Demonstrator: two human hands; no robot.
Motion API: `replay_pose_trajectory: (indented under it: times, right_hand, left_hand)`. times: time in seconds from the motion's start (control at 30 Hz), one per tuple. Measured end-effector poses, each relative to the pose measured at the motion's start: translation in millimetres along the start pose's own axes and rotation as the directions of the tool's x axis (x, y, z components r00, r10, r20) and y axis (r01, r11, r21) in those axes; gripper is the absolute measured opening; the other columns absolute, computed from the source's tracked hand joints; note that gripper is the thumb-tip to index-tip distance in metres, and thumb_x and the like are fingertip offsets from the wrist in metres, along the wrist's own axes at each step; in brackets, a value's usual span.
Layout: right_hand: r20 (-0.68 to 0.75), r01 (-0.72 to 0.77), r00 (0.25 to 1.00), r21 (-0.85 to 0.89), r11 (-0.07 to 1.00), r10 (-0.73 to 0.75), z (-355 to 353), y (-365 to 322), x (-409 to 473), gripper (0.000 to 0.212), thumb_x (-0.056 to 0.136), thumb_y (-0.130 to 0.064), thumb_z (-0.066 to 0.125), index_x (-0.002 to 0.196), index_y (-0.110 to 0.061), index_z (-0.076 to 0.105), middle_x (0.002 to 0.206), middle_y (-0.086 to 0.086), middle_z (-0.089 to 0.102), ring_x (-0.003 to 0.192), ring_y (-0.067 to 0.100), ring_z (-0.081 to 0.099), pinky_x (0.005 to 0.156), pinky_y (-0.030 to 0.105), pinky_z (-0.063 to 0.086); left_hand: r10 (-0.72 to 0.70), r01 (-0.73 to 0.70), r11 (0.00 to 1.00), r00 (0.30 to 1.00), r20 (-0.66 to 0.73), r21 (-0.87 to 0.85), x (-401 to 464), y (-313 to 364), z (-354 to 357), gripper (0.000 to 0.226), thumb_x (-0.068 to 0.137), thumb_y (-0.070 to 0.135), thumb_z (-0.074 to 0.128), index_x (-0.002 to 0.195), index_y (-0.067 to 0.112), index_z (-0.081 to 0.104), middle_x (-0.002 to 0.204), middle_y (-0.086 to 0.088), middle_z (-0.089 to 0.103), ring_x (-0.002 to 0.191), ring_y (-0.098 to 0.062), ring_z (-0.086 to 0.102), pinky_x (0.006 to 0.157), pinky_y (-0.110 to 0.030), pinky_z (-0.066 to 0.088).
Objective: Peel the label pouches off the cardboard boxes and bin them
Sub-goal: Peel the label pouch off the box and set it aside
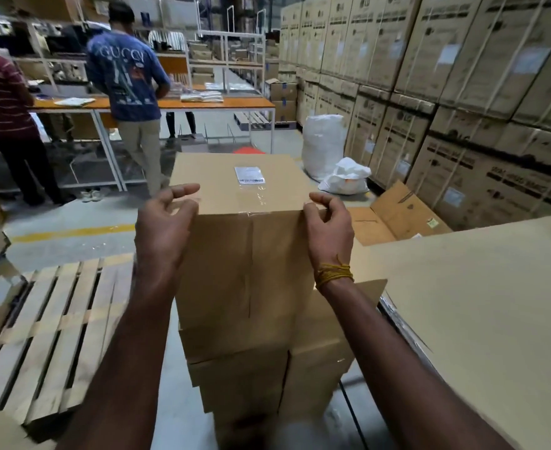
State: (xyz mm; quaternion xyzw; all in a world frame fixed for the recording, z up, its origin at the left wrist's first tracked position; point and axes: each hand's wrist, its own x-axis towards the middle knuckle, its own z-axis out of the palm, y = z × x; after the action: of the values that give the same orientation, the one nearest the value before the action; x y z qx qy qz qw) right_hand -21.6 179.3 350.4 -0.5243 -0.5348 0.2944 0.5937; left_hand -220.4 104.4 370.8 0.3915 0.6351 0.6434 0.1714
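Two hands are reaching to the near top edge of a tall cardboard box (244,254), one at each corner. The left hand (167,228) is resting against the left corner with its thumb lying along the top face and its fingers loosely curled; whether it is really gripping the box cannot be told. The right hand (327,227) is sitting at the right corner with its fingers curled in toward the palm, and a grip there cannot be told either. A yellow thread (332,274) is wrapping the right wrist.

The box is standing on top of a stack of more boxes (238,362). On its top face, toward the far side, a white label pouch (249,175) is lying flat and stuck down, with shiny clear tape (254,198) running from it to the near edge.

A wooden pallet (50,332) is lying on the floor to the left. A large sheet of cardboard (482,306) is filling the right foreground. Beyond it, a flattened carton (397,212) is lying on the floor near two white sacks (324,144). A wall of stacked printed cartons (446,76) is rising along the right side. At the back left, a person in a blue shirt (126,76) is standing at an orange counter (209,103), and another in a striped shirt (3,92) is standing at the far left.
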Motion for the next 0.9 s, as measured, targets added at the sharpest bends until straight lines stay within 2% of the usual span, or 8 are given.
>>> replay_pose_trajectory:
  times: [0.17,0.33,0.43,0.5,0.57,0.63,0.73,0.9]
  right_hand:
    - [-0.141,0.166,0.977,0.043,0.985,-0.158,-52,-31,8,0.016,0.085,-0.039,0.058,0.1,-0.039,0.065,0.112,-0.005,0.064,0.104,0.01,0.059,0.092,0.037,0.053]
    - [-0.337,0.165,0.927,-0.028,0.986,-0.165,-145,-32,5,0.019,0.089,-0.04,0.056,0.106,-0.037,0.062,0.116,0.0,0.06,0.101,0.008,0.057,0.087,0.029,0.053]
    - [-0.463,0.103,0.875,-0.101,0.99,-0.139,-218,-15,-10,0.018,0.094,-0.036,0.058,0.111,-0.032,0.06,0.12,0.0,0.057,0.101,0.008,0.055,0.088,0.025,0.051]
    - [-0.532,0.042,0.837,-0.166,0.985,-0.126,-273,1,-24,0.019,0.094,-0.034,0.059,0.113,-0.031,0.06,0.12,0.001,0.057,0.095,0.003,0.053,0.088,0.027,0.051]
    - [-0.6,-0.043,0.794,-0.212,0.976,-0.096,-328,16,-43,0.02,0.094,-0.03,0.06,0.114,-0.03,0.061,0.119,0.002,0.058,0.09,0.002,0.053,0.089,0.032,0.053]
    - [-0.669,-0.122,0.739,-0.242,0.963,-0.075,-380,28,-64,0.02,0.094,-0.026,0.061,0.114,-0.026,0.063,0.119,0.004,0.059,0.085,0.001,0.052,0.09,0.036,0.053]
    - [-0.775,-0.221,0.63,-0.242,0.945,-0.051,-450,42,-100,0.019,0.093,-0.021,0.063,0.112,-0.023,0.065,0.119,0.007,0.06,0.079,-0.001,0.052,0.091,0.037,0.05]
    - [-0.869,-0.312,0.493,-0.217,0.925,-0.038,-542,60,-147,0.019,0.092,-0.018,0.063,0.11,-0.025,0.065,0.114,0.004,0.058,0.08,-0.001,0.053,0.089,0.035,0.049]
  left_hand:
    - [0.186,-0.187,0.982,0.982,-0.026,-0.041,-25,47,22,0.028,0.096,0.026,0.058,0.122,0.033,0.068,0.122,0.012,0.064,0.093,0.011,0.059,0.071,-0.018,0.052]
    - [0.232,-0.213,0.957,0.969,0.079,-0.198,-72,74,89,0.024,0.092,0.026,0.06,0.111,0.033,0.072,0.113,0.006,0.072,0.101,-0.014,0.067,0.076,-0.023,0.049]
    - [0.217,-0.142,0.946,0.945,0.246,-0.29,-123,75,144,0.021,0.093,0.023,0.059,0.106,0.033,0.073,0.114,0.009,0.072,0.107,-0.007,0.067,0.088,-0.033,0.055]
    - [0.214,-0.097,0.945,0.906,0.365,-0.312,-164,73,180,0.021,0.091,0.027,0.058,0.101,0.036,0.073,0.116,0.012,0.07,0.113,0.0,0.063,0.097,-0.038,0.052]
    - [0.193,-0.051,0.954,0.859,0.475,-0.296,-210,72,213,0.019,0.093,0.023,0.06,0.098,0.035,0.074,0.122,0.015,0.067,0.114,0.021,0.05,0.095,-0.021,0.045]
    - [0.187,-0.037,0.963,0.802,0.567,-0.265,-258,73,242,0.019,0.095,0.021,0.061,0.097,0.034,0.075,0.128,0.016,0.064,0.121,0.026,0.039,0.092,-0.008,0.038]
    - [0.194,-0.007,0.965,0.689,0.698,-0.262,-327,75,280,0.02,0.095,0.027,0.06,0.096,0.04,0.074,0.136,0.014,0.059,0.134,0.006,0.043,0.098,-0.018,0.044]
    - [0.186,0.002,0.975,0.537,0.823,-0.221,-422,91,319,0.019,0.096,0.031,0.061,0.096,0.045,0.073,0.142,0.02,0.051,0.107,0.023,0.051,0.101,-0.03,0.049]
